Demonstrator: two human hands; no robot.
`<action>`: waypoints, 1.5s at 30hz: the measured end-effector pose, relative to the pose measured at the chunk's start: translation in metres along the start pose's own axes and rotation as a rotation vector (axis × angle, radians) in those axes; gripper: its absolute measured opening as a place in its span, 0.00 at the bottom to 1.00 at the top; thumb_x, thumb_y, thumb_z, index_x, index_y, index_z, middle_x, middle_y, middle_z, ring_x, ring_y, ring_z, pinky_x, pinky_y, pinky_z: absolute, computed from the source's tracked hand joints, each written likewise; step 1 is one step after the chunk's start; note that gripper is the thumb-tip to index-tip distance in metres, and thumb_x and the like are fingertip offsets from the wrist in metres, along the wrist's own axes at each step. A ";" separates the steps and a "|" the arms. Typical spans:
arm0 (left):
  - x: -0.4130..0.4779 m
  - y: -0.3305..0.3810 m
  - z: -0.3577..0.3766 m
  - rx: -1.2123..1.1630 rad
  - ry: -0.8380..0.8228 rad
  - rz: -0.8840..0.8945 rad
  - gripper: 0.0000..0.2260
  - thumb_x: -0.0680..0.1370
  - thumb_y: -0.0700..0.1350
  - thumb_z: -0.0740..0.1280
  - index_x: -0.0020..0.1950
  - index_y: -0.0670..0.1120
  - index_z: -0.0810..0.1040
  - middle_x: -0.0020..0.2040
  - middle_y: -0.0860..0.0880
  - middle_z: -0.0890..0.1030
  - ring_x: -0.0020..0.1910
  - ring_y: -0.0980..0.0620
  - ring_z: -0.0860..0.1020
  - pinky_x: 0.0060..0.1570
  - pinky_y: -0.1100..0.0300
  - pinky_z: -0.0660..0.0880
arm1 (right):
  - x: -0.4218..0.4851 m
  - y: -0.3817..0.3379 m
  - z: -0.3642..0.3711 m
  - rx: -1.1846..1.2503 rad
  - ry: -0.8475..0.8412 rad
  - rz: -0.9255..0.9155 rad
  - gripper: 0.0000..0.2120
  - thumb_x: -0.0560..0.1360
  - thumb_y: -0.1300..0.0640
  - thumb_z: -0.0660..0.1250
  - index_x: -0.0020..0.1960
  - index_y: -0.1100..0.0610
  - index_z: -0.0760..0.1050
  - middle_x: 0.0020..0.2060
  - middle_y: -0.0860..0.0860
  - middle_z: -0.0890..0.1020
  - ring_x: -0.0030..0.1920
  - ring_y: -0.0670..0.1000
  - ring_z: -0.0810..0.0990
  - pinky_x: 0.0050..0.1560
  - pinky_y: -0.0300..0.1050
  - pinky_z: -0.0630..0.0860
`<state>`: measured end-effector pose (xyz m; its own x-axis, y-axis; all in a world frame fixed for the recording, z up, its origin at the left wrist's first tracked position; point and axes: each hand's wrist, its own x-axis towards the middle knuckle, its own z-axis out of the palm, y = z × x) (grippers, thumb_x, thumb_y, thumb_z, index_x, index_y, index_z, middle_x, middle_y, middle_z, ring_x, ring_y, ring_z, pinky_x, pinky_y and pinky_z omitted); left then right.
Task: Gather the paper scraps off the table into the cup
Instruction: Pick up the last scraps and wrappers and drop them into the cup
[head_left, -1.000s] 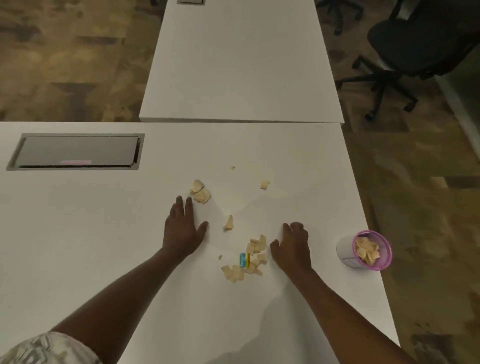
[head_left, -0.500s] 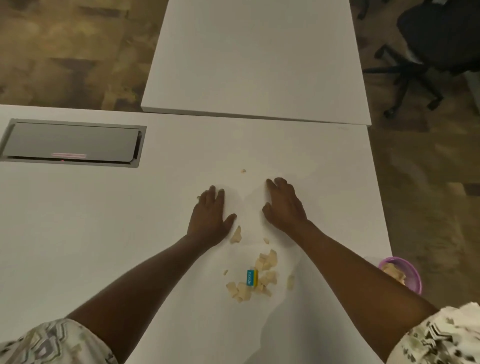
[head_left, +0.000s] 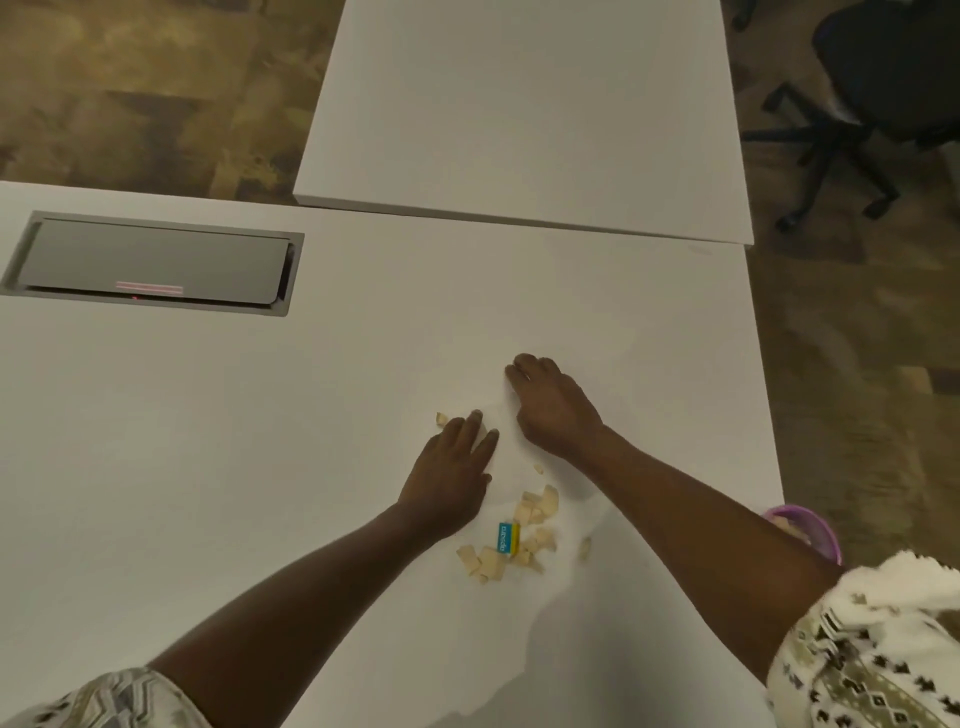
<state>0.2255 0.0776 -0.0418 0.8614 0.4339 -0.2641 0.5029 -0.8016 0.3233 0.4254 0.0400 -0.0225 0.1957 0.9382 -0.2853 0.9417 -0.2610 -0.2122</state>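
Observation:
Several tan paper scraps lie in a loose pile on the white table, between my forearms. A small blue and yellow box lies among them. My left hand rests palm down, fingers together, with one scrap peeking out by its fingertips. My right hand lies flat just beyond the pile, fingers slightly curled, holding nothing visible. The cup with a purple rim stands near the table's right edge, mostly hidden behind my right forearm, with scraps inside.
A grey cable hatch is set into the table at far left. A second white table abuts the far side. A black office chair stands on the floor at top right. The table's right edge runs close to the cup.
Both hands slid toward each other and nearer the pile, dragging scraps along. The far small scrap is no longer visible, now under my right hand's area. The view shifted slightly.

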 end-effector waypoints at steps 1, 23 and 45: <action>-0.008 0.004 0.003 -0.002 0.008 0.010 0.26 0.79 0.49 0.64 0.76 0.46 0.65 0.77 0.41 0.63 0.74 0.40 0.65 0.67 0.49 0.70 | -0.017 0.000 0.005 0.025 -0.001 0.008 0.26 0.68 0.66 0.59 0.67 0.63 0.69 0.67 0.59 0.71 0.61 0.61 0.72 0.53 0.55 0.75; -0.116 0.060 0.032 0.020 -0.118 -0.212 0.43 0.74 0.63 0.68 0.80 0.51 0.48 0.81 0.41 0.43 0.79 0.38 0.47 0.76 0.47 0.59 | -0.189 -0.069 0.068 0.121 -0.230 0.187 0.39 0.77 0.49 0.66 0.79 0.46 0.45 0.80 0.53 0.42 0.79 0.63 0.43 0.70 0.58 0.66; -0.118 0.061 0.020 -0.067 0.024 -0.155 0.08 0.79 0.45 0.65 0.57 0.46 0.76 0.55 0.46 0.73 0.54 0.46 0.72 0.42 0.53 0.75 | -0.202 -0.059 0.065 0.433 0.203 0.338 0.11 0.77 0.64 0.62 0.52 0.56 0.81 0.48 0.53 0.81 0.49 0.54 0.79 0.48 0.45 0.74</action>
<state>0.1531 -0.0301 -0.0091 0.7743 0.5606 -0.2936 0.6327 -0.6956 0.3404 0.3121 -0.1486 -0.0129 0.5546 0.8002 -0.2282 0.6288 -0.5827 -0.5149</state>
